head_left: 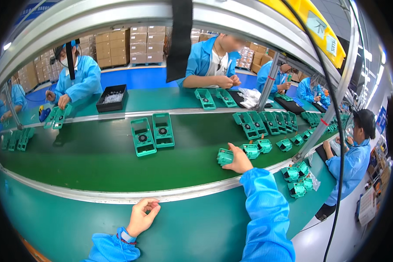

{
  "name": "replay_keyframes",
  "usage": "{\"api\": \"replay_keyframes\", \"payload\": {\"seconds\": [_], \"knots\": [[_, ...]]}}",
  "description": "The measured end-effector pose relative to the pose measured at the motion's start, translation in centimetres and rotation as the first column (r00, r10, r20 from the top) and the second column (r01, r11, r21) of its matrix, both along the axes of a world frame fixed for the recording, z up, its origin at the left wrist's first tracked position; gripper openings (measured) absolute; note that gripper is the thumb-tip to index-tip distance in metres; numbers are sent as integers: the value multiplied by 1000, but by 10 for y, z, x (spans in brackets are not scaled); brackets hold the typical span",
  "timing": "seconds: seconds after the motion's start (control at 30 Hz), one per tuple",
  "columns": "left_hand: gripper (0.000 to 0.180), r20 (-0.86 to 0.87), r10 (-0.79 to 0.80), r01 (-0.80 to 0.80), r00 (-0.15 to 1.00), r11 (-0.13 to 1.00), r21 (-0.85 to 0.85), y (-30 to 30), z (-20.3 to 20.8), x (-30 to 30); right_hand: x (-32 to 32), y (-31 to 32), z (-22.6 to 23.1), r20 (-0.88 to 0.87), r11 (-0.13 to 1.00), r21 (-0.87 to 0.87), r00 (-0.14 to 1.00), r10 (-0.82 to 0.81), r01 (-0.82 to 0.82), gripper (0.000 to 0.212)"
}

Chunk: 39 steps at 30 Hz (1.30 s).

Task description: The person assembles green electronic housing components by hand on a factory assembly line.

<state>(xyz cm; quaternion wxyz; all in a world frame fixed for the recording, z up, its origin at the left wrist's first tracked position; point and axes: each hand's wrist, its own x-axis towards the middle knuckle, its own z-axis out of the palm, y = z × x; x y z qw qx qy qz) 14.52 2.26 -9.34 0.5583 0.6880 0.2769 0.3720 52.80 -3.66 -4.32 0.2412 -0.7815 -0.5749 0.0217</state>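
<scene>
My right hand [239,160] reaches over the green conveyor belt, its thumb and fingers around a small green plastic housing [224,157]. Just right of it on the belt stand similar green housings [250,151], side by side. My left hand [142,217] hovers by the belt's near metal rail, loosely curled with a gap between thumb and fingers, and nothing shows in it. Left of centre on the belt lie two long green frames, a nearer one [143,137] and a farther one [163,130], each with a round black part inside.
More green frames [270,122] line the belt's far right. Several housings [297,177] sit on the near table at right beside a clear bag. A metal post [321,129] and a hanging black cable [339,174] rise there. Co-workers in blue sit across the belt and at right.
</scene>
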Motion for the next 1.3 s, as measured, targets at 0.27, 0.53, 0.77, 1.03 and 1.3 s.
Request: {"api": "replay_keyframes", "payload": {"seconds": [0.27,0.53,0.77,1.03,1.3], "knots": [[55,359,-188,323,914,873,-365,-4,27,-4,-181,-10,20,-153,811,367,831,535,-455,87],[66,535,-144,427,832,783,-453,-9,26,-3,-206,-18,8,8,726,404,795,606,-557,86],[67,564,-95,414,820,779,-471,-12,22,-3,-205,-23,-13,-458,717,618,593,662,-323,89],[68,597,-137,489,790,729,-480,-9,20,1,-195,-30,-20,-885,924,351,-376,274,-154,55],[71,605,-193,515,772,747,-419,-10,18,8,-193,-31,-20,-823,935,332,-522,224,-124,48]]}}
